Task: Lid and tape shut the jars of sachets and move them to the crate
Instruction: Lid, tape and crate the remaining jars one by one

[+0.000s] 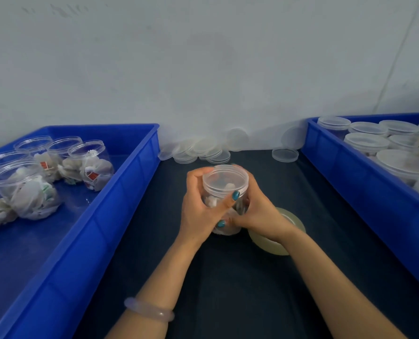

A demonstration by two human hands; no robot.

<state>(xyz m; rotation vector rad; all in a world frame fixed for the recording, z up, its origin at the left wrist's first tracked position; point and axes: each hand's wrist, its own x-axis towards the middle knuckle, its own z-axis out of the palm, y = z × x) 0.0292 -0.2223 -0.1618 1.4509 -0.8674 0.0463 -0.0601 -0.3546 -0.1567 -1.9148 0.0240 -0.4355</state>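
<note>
A clear plastic jar (224, 184) of white sachets stands on the dark table centre with a translucent lid on top. My left hand (200, 211) wraps its left side, thumb across the front. My right hand (257, 211) grips its right side. A roll of clear tape (280, 241) lies flat just right of the jar, partly under my right wrist. The left blue crate (101, 211) holds several open jars of sachets (91, 165). The right blue crate (350, 182) holds several lidded jars (367, 143).
Loose translucent lids (203, 151) are piled against the white wall behind the jar, and one lid (285, 155) lies alone near the right crate. Dark table surface (228, 289) runs between the two crates.
</note>
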